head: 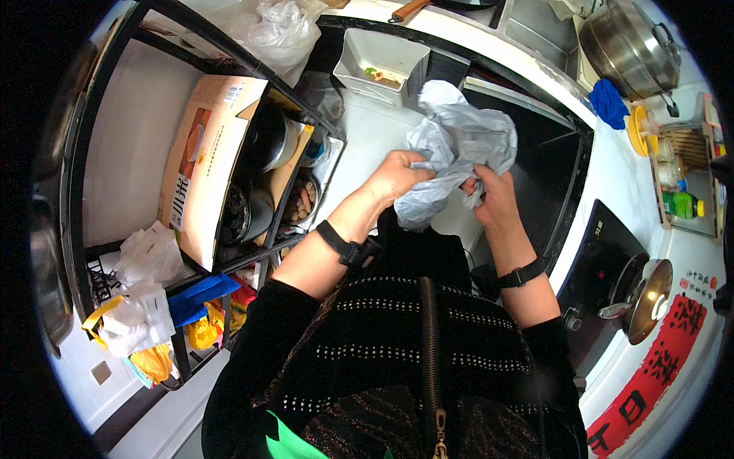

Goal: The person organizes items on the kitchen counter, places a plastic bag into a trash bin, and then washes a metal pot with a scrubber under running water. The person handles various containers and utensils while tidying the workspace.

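Note:
A crumpled light grey plastic bag (476, 135) is stretched between my two hands, in front of my body. My left hand (404, 175) pinches its left side, the fingers closed on the film. On the other side, my right hand (494, 192) grips a gathered part near the bag's lower right edge. Just beyond the bag, a white plastic bin (373, 92) stands on the floor with some food scraps at its bottom. What the bag may hold inside cannot be seen.
To the left stands a black metal shelf rack (172, 54) with a cardboard box (200, 166) of pots and several plastic bags. The counter on the right carries an induction cooktop (596, 258), a lidded pan (648, 301) and a steel pot (625, 51). Dark cabinet doors (545, 178) lie below it.

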The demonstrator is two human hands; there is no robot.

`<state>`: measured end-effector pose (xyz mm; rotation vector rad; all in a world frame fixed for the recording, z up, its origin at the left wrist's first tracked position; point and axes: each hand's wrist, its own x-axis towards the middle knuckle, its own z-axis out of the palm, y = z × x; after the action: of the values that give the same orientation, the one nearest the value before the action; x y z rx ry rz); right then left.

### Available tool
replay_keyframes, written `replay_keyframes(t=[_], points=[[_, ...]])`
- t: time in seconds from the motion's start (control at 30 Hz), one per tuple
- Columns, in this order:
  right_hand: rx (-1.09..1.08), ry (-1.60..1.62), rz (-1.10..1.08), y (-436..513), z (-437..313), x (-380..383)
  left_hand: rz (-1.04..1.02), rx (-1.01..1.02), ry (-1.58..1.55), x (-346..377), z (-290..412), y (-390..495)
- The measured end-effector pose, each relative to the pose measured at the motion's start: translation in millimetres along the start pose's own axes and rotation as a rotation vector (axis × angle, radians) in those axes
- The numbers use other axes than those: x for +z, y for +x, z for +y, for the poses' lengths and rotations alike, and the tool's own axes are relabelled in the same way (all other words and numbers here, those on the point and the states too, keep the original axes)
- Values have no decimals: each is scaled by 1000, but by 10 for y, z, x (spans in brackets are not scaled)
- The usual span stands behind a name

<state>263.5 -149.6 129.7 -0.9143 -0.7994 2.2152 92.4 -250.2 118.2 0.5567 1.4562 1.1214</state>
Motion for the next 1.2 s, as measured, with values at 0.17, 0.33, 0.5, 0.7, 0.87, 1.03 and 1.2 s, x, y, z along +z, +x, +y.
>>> replay_keyframes(t=[0.17, 0.33, 0.5, 0.7, 0.87, 1.03, 1.2], points=[[-6, 61, 21, -13, 89, -112, 481, 101, 118, -364, -215, -31], [174, 12, 93, -22, 226, -151, 677, -61, -484, -601, -232, -51], [414, -150, 344, 42, 465, -234, 741, 47, -1026, -911, -179, -32], [-42, -924, 267, 118, 262, -89, 813, 322, -873, -1168, -142, -163], [-770, -1490, -125, 379, -13, 710, 841, 389, -737, -1080, -67, -319], [-623, -1949, -231, 698, 683, 1168, 847, 404, -758, -1196, -1, -646], [-124, -1713, -132, 1323, 898, 946, 863, 297, -608, -1561, -121, -1105]])
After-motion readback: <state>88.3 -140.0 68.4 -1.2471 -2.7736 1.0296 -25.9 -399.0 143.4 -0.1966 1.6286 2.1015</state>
